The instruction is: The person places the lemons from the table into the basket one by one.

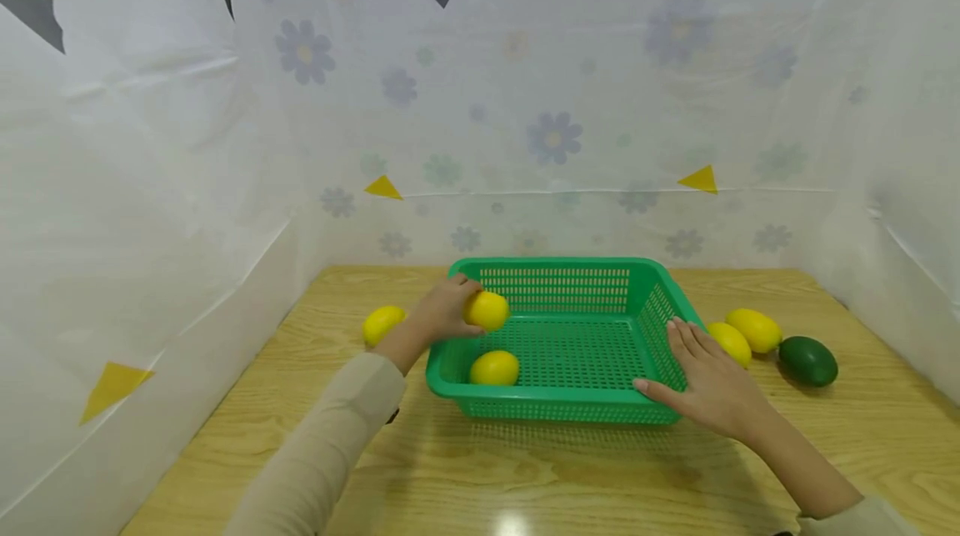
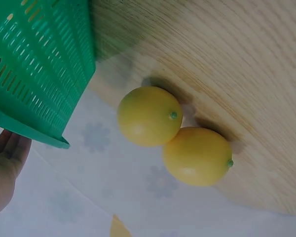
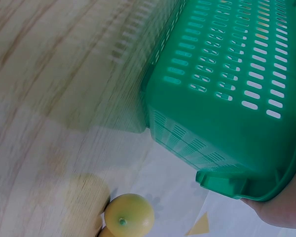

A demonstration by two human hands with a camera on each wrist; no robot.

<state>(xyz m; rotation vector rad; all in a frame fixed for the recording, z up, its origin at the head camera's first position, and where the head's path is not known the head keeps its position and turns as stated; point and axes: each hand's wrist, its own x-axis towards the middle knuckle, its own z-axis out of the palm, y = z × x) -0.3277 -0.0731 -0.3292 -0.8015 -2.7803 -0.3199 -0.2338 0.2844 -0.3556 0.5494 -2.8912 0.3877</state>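
Observation:
My left hand (image 1: 444,311) grips a lemon (image 1: 487,311) over the left side of a green plastic basket (image 1: 562,394). Another lemon (image 1: 495,368) lies inside the basket, in its near left corner. With fingers straight, my right hand (image 1: 711,386) rests on the basket's right rim, thumb spread toward the near edge. In the left wrist view the held lemon is hidden, and only part of the left hand (image 2: 2,170) shows beyond the basket rim. On the table, two lemons touch there, one lemon (image 2: 150,116) beside the other lemon (image 2: 198,156).
Right of the basket lie a lemon (image 1: 754,330), a second lemon (image 1: 730,343) partly behind the right hand, and a dark green avocado-shaped fruit (image 1: 807,361). A lemon (image 1: 383,325) sits left of the basket. The wooden table (image 1: 525,478) is bordered by pale flowered sheeting (image 1: 480,136).

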